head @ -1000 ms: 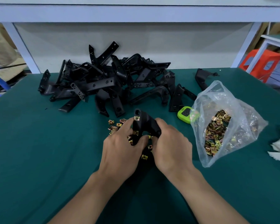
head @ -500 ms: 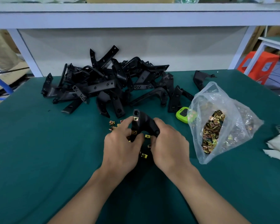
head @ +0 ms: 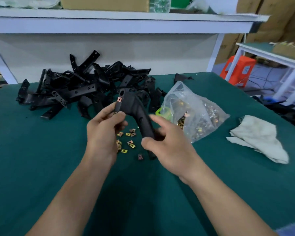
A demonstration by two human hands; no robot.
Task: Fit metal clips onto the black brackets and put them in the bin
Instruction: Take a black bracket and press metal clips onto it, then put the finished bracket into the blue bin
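Observation:
A curved black bracket [head: 132, 109] is lifted above the green table [head: 32, 159], with a copper-coloured metal clip [head: 120, 99] fitted near its upper end. My left hand [head: 103, 133] pinches the bracket's upper arm. My right hand [head: 167, 143] grips its lower arm, index finger stretched out. Several loose clips [head: 127, 140] lie on the table under my hands. A pile of black brackets [head: 85, 89] sits at the back. No bin is in view.
A clear plastic bag of clips [head: 192, 113] lies right of my hands, with a small lime-green device [head: 158, 111] partly behind it. A white cloth [head: 259, 137] lies at the right. A white shelf [head: 109, 19] overhangs the back. An orange stool [head: 240, 69] stands off-table.
Both hands have raised the bracket off the table and spread apart along it. The camera view has tilted up and to the right.

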